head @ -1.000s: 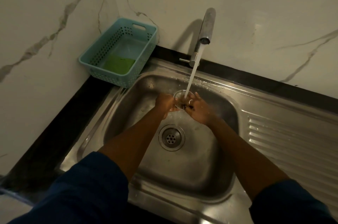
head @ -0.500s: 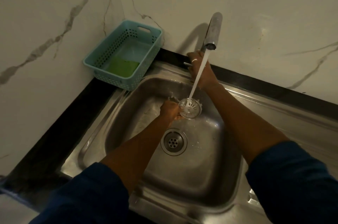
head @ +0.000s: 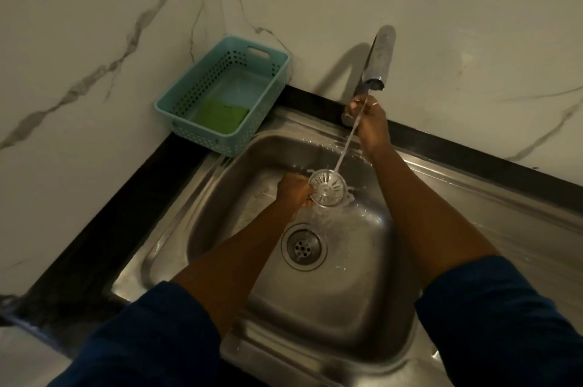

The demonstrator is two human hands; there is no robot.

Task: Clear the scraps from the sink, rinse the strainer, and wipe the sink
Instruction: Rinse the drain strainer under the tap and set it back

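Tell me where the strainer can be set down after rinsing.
Free: drainboard right of the basin; basin floor nearer than the drain; basket floor behind the sponge. Crowded: under the faucet, where left hand holds strainer, right hand grips its base.

this is a kitchen, a plain household one by its look, seen at the sink corner. a stainless steel sink point(head: 331, 307) with a flat draining board point(head: 504, 213) formed in the same sheet sits in a black countertop point(head: 94, 228). a chrome tap point(head: 380, 58) rises at the back edge and runs a thin stream of water into the basin, which has a round drain point(head: 303, 246) in its floor. white marble-veined wall panels point(head: 441, 8) meet in the corner, where a small teal plastic basket point(head: 205, 135) holds a green scouring sponge point(head: 220, 116).
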